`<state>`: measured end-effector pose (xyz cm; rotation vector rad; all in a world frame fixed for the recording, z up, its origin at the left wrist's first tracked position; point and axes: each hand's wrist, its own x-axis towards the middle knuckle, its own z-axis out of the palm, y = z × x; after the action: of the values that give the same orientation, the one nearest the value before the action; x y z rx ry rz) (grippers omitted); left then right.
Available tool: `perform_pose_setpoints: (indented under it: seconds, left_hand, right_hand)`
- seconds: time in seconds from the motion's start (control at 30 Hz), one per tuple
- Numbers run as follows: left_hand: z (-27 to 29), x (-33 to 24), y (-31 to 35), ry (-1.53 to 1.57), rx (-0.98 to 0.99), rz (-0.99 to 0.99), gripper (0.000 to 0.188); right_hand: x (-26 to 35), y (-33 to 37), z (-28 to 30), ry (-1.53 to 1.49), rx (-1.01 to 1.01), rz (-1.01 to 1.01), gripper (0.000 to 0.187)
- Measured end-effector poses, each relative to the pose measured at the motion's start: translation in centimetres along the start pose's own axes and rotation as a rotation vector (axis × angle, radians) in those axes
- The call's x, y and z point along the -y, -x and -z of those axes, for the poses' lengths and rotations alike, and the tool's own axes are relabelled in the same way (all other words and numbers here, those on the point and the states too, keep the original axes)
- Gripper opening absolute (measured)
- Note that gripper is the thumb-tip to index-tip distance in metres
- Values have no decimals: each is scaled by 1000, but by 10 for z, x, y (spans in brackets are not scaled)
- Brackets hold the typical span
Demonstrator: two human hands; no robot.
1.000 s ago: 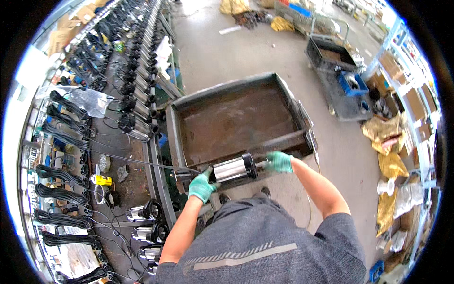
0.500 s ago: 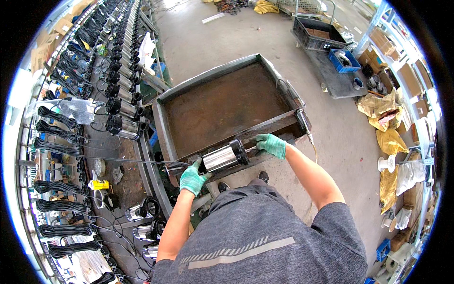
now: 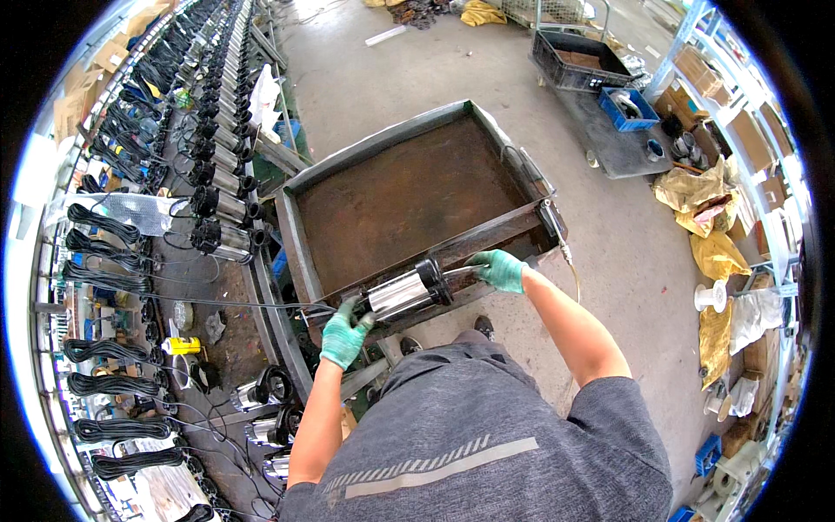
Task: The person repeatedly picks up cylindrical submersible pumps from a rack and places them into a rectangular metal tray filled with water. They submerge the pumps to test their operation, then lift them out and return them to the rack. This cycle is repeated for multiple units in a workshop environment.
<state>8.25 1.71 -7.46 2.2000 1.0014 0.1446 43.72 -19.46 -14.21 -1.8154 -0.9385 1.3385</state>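
Observation:
A submersible pump (image 3: pixel 400 294) with a shiny steel barrel and black ends lies tilted over the near edge of a water-stained metal tank (image 3: pixel 306 252). My left hand (image 3: pixel 344 336), in a green glove, is closed round its left end, where a black cable runs off to the left. To the pump's right, my gloved right hand (image 3: pixel 501 271) is closed on a thin metal rod (image 3: pixel 463 271) that points at the black end. How far the rod reaches into that end I cannot make out.
A long row of similar pumps (image 3: pixel 228 207) stands on the bench at left, with coiled black cables (image 3: pixel 116 426) and a yellow can (image 3: pixel 181 345). On the tank's right rim sits an air gun (image 3: pixel 551 211) with a hose. Farther right are a black crate (image 3: pixel 574 65) and shelving.
My left hand has shifted slightly left and down along the pump's left end. My right hand stays by the other end, and more of the rod shows between it and the pump.

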Motion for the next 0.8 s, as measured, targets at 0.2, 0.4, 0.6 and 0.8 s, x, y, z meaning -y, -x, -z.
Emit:
perform_pose_setpoints:
  seconds: [0.2,0.4,0.6,0.8]
  left_hand:
    - [62,-40,16,626,-318,225,24]
    - [125,-94,52,1185,-388,-112,29]
    - [121,-140,34,1649,-1,-464,30]
    - [82,-144,25,1536,-15,-271,36]
  right_hand:
    - [-12,51,31,-423,-432,-26,30]
    - [-65,48,70,-681,-867,-77,18]
    - [-96,41,85,-380,-945,-356,25]
    - [-54,76,68,584,-1105,-340,33]
